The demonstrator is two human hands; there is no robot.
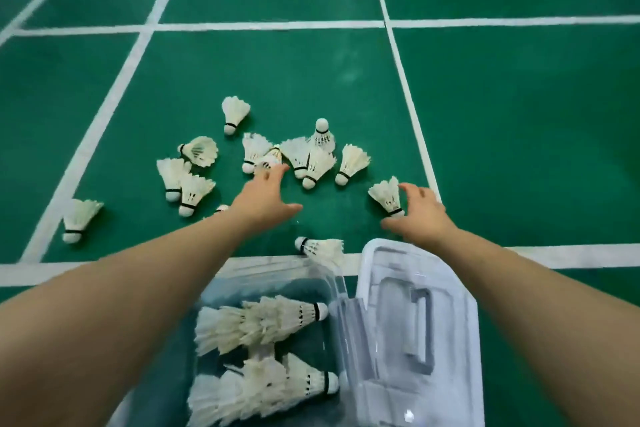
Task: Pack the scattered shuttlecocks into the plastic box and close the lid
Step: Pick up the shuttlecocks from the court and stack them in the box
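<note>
Several white feather shuttlecocks point(306, 156) lie scattered on the green court floor. My left hand point(266, 198) stretches out with fingers spread, fingertips at a shuttlecock point(268, 159) in the middle cluster. My right hand point(420, 215) is spread beside a lone shuttlecock point(386, 196), fingers just touching it, not closed round it. The clear plastic box point(332, 274) stands open below my arms with two stacked rows of shuttlecocks point(263, 322) inside. Its lid point(415, 322) lies to the right of the box. One shuttlecock point(322, 250) lies by the box's far rim.
White court lines point(270, 25) cross the green floor point(519, 132); one runs just under the box's far edge. A stray shuttlecock point(78, 218) lies far left near a line.
</note>
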